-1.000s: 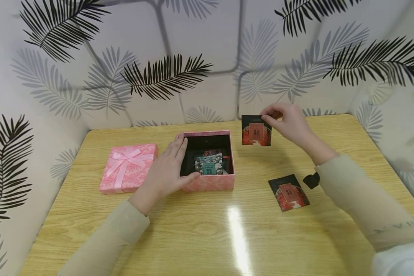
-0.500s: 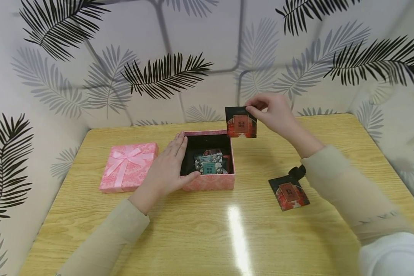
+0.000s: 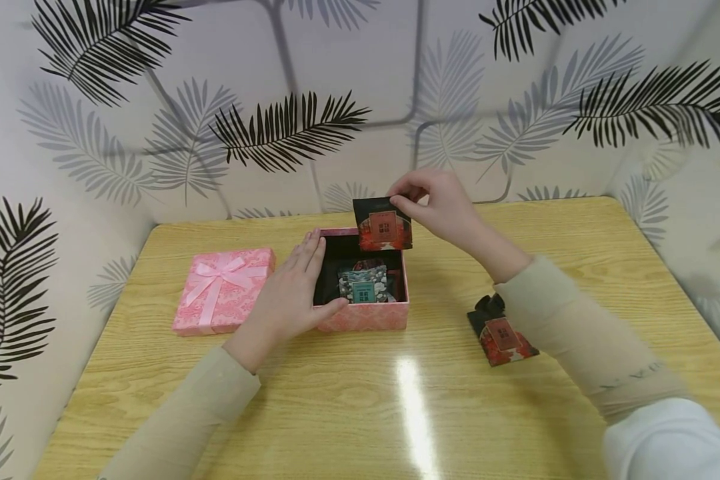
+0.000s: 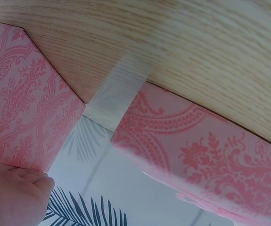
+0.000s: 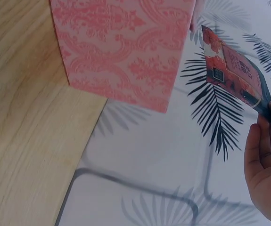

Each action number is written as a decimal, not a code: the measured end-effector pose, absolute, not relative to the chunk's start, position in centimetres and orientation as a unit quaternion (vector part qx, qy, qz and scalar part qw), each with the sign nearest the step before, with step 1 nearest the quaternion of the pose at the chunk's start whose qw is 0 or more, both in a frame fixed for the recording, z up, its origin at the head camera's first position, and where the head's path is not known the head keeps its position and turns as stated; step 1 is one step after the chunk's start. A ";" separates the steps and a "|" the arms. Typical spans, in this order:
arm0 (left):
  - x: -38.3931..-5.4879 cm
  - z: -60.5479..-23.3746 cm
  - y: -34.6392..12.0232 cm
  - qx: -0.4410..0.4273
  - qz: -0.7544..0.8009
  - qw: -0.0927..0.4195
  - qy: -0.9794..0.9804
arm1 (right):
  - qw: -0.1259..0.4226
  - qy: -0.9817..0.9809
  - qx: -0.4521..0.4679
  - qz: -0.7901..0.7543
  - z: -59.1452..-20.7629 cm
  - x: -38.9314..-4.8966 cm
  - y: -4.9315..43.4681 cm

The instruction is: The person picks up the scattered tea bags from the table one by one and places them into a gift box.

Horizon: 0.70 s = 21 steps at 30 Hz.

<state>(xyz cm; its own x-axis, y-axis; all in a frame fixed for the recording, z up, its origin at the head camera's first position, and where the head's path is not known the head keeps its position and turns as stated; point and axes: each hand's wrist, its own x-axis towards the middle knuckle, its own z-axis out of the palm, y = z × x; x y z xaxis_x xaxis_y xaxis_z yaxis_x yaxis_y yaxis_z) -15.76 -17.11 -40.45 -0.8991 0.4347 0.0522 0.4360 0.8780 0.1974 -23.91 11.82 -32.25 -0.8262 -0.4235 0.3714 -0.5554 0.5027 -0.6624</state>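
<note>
My right hand (image 3: 441, 203) pinches the upper right corner of a black and red sachet (image 3: 384, 227) between thumb and fingers. The sachet hangs over the back right part of an open pink box (image 3: 363, 318); in the right wrist view the same sachet (image 5: 234, 70) appears apart from the box wall (image 5: 121, 52). Inside the box's black interior lies a teal floral sachet (image 3: 363, 287), with other sachets partly hidden beneath it. My left hand (image 3: 291, 290) rests along the box's left edge, fingers straight, thumb at the front rim.
Left of the box lies its pink lid (image 3: 225, 287) with a ribbon bow. Another black and red sachet (image 3: 503, 337) lies on the wooden table (image 3: 336, 400) at right, below my sleeve. A leaf-patterned covering (image 3: 360, 160) rises behind the table.
My right hand has carried the black and red sachet leftward, from the right of the box to above its opening, dipping slightly lately. My left hand has stayed put.
</note>
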 end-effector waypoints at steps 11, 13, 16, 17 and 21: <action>-15.7 -40.4 -17.1 -0.224 -0.111 0.005 -0.968 | 0.070 -0.846 0.308 0.430 -34.4 -23.7 9.9; -15.7 -40.4 -17.0 -0.223 -0.110 0.003 -0.969 | 0.059 -0.846 0.304 0.434 -34.8 -23.6 9.7; -15.7 -40.4 -17.0 -0.221 -0.114 -0.001 -0.969 | 0.047 -0.847 0.301 0.436 -35.5 -23.5 9.4; -15.6 -40.4 -17.0 -0.221 -0.115 -0.002 -0.969 | 0.044 -0.847 0.301 0.436 -35.7 -23.5 9.4; -15.7 -40.4 -17.1 -0.221 -0.115 0.000 -0.968 | 0.035 -0.851 0.303 0.428 -36.5 -23.4 9.0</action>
<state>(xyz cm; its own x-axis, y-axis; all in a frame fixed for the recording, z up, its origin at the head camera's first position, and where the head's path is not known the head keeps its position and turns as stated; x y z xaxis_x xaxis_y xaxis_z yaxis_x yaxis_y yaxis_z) -15.67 -17.09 -40.41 -0.9022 0.4283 0.0508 0.4283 0.8758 0.2223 -23.39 8.97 -36.46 -0.8144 -0.4854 0.3181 -0.5450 0.4513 -0.7066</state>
